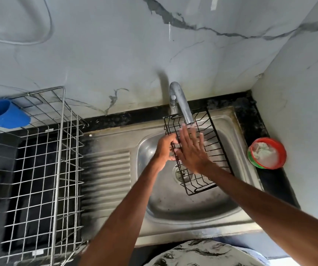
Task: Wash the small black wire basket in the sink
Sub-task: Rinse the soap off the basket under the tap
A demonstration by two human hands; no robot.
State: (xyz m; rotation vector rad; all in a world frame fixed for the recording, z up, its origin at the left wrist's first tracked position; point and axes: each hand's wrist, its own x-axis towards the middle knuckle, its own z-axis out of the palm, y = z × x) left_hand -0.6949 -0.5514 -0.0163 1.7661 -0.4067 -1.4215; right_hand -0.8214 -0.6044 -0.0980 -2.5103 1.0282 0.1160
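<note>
Setting: kitchen corner with pale, grey-veined walls [116, 54] and a black counter [250, 116] across the middle of the frame.
Sink: steel sink [173, 208] at centre right, its ribbed drainboard [106, 169] to the left and the drain [177, 171] partly seen through the wires.
Tap: curved metal tap [181, 104] at the back rim, with its spout reaching out over the far end of the basket.
Basket: small black wire basket [215, 150] held over the basin at centre right. It is tilted, with its far end up by the tap and its near end lower, above the drain.
Left hand: left hand [163, 150] at the basket's left edge, with fingers curled round the rim wire and gripping it.
Right hand: right hand [190, 150] laid flat on the basket's wires. Its fingers [200, 138] are straight and spread apart, with the tips just below the spout mouth.
Water: blurred at the spout, so the flow cannot be told.
Left of frame: large silver wire rack [39, 160] stands on the counter, with a blue plastic holder [2, 114] at its upper left corner.
Right of frame: red-rimmed round tub [267, 152] with something white inside sits on the counter just beside the sink.
Upper left: grey cable [46, 25] loops on the wall.
Bottom edge: patterned black-and-white garment [202, 252].
</note>
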